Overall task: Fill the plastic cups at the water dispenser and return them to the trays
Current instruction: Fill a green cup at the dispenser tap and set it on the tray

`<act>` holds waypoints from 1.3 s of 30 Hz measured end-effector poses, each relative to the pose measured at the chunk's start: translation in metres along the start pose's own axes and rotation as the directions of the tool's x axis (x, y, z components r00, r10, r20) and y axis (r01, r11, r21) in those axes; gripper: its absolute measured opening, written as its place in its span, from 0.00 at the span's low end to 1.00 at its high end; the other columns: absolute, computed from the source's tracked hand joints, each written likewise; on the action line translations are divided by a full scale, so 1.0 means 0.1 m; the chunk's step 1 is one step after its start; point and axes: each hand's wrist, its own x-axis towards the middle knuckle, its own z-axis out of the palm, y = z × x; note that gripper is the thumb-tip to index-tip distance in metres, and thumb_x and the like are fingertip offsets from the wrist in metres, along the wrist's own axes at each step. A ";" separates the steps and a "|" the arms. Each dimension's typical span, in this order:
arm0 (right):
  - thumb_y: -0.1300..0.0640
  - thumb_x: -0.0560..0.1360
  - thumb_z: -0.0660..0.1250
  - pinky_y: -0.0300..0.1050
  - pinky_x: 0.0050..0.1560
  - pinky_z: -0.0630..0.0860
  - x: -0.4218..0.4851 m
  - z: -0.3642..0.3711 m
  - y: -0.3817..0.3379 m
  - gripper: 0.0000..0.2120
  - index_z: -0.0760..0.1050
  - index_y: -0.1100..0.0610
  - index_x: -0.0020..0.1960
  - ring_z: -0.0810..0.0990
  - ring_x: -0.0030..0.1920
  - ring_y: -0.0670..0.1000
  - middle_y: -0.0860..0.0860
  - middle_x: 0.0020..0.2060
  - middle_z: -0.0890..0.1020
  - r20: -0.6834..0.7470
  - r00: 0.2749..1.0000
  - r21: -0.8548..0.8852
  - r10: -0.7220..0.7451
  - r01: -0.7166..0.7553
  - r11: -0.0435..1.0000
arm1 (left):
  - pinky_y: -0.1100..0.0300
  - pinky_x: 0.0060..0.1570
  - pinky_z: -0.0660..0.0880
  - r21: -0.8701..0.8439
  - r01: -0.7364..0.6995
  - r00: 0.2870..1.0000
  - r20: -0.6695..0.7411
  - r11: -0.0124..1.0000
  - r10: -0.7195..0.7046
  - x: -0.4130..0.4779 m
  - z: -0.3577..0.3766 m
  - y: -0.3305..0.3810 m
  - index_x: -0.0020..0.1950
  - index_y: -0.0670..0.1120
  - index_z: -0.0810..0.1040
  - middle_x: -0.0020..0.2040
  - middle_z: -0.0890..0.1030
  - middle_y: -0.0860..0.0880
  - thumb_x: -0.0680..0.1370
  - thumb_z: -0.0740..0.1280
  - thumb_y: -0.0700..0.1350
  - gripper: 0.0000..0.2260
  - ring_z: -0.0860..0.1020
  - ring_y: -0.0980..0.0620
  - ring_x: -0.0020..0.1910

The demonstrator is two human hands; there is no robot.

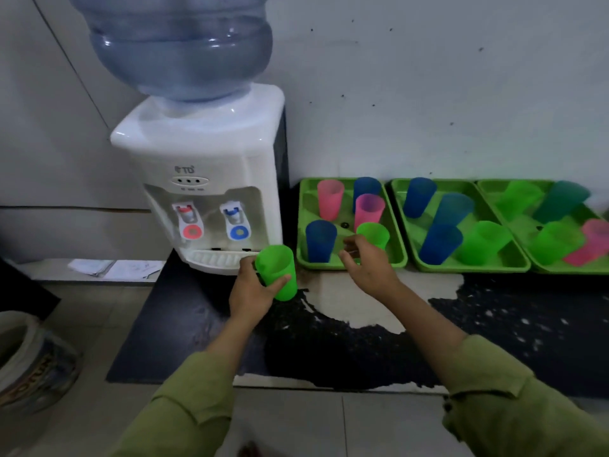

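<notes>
Just right of the white water dispenser's (204, 153) drip tray (216, 258), the left hand (250, 291) is gripping a translucent green plastic cup (276, 270) upright, fingers and thumb wrapping its lower half. The right hand (365, 263) is hovering with fingers loosely curled, holding nothing, over the nearest green plastic tray (302, 222), just beside a second green cup (374, 234).

Dim, cool indoor light, soft shadows. Edges bend from the wide lens; far-right tray (566, 270) and cups (560, 199) blurred; water bottle (178, 44) glints.
</notes>
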 end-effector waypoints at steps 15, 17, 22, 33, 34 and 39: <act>0.58 0.76 0.65 0.51 0.55 0.74 0.69 -1.22 0.59 0.14 0.73 0.64 0.58 0.79 0.53 0.59 0.60 0.53 0.81 -0.188 0.981 -0.137 -0.047 0.021 0.990 | 0.61 0.44 0.76 -0.127 -0.276 0.958 0.046 0.953 0.284 0.64 0.91 1.71 0.59 0.49 0.69 0.54 0.79 0.51 0.62 0.77 0.57 0.31 0.79 0.56 0.45; 0.58 0.75 0.65 0.51 0.56 0.73 0.85 -1.40 0.72 0.14 0.73 0.64 0.59 0.79 0.55 0.59 0.60 0.54 0.80 -0.197 0.979 -0.172 -0.041 0.007 0.985 | 0.61 0.42 0.78 -0.128 -0.292 0.951 0.063 0.948 0.302 0.81 1.12 1.94 0.56 0.50 0.69 0.52 0.80 0.51 0.62 0.77 0.58 0.29 0.80 0.56 0.43; 0.57 0.76 0.64 0.47 0.55 0.72 1.14 -1.84 1.07 0.15 0.72 0.63 0.60 0.78 0.56 0.58 0.59 0.55 0.80 -0.257 0.965 -0.153 0.043 -0.084 0.985 | 0.59 0.49 0.74 -0.128 -0.355 0.920 0.126 0.926 0.370 1.08 1.59 2.42 0.64 0.51 0.66 0.59 0.77 0.50 0.64 0.75 0.61 0.34 0.77 0.52 0.52; 0.59 0.76 0.64 0.51 0.57 0.72 1.82 -2.59 2.16 0.15 0.70 0.64 0.61 0.77 0.57 0.60 0.61 0.56 0.79 -0.228 0.956 -0.148 0.186 -0.222 0.964 | 0.53 0.56 0.73 -0.080 -0.383 0.888 0.240 0.920 0.391 1.57 2.82 3.30 0.68 0.50 0.64 0.63 0.74 0.47 0.66 0.75 0.57 0.35 0.75 0.47 0.59; 0.59 0.76 0.64 0.51 0.57 0.71 1.86 -2.60 2.24 0.15 0.70 0.64 0.61 0.76 0.57 0.60 0.61 0.57 0.78 -0.210 0.958 -0.148 0.197 -0.230 0.962 | 0.54 0.56 0.73 -0.076 -0.380 0.888 0.249 0.922 0.387 1.59 2.91 3.34 0.67 0.49 0.64 0.63 0.74 0.47 0.66 0.75 0.57 0.35 0.74 0.47 0.59; 0.60 0.76 0.63 0.51 0.58 0.70 2.10 -2.63 2.79 0.16 0.70 0.66 0.62 0.76 0.58 0.62 0.64 0.58 0.77 -0.110 0.966 -0.216 0.235 -0.253 0.943 | 0.62 0.47 0.67 -0.026 -0.342 0.889 0.313 0.939 0.333 1.74 3.54 3.47 0.66 0.47 0.64 0.61 0.74 0.46 0.64 0.77 0.52 0.35 0.74 0.47 0.56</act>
